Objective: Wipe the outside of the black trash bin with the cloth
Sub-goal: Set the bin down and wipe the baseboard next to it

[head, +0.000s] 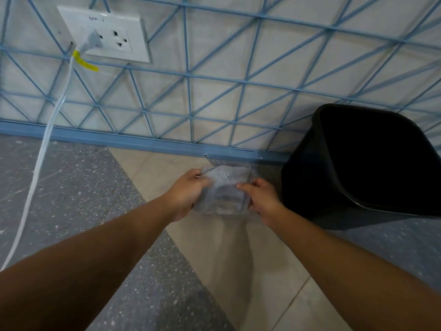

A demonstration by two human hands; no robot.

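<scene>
- Two hands grip one grey cloth [223, 191] above the floor, just left of the black trash bin [310, 187]; cloth and bin are not touching.
- Left hand [188, 189] is closed on the cloth's left edge, fingers curled under and thumb near the top corner.
- Right hand [261, 199] is closed on the right edge, thumb pressed on the front face of the cloth.
- Between them the cloth looks folded or bunched into a pad rather than spread flat; how many layers it has cannot be told.
- Standing open and upright on the floor [71, 187], the bin has its far side close to the wall; whether it touches cannot be told. Its rim shows no liner, and the inside is too dark to read.
- Judged from this, the step in hand is readying the cloth; no wiping of the bin's outside has begun.
- Next move likely calls for one hand to carry the pad right onto the bin's near wall, while the other frees itself to steady the rim.
- Behind, a blue wire grid [191, 91] covers the wall, and a white cable [47, 139] runs down from a socket [105, 34] at upper left, well apart from the work.
</scene>
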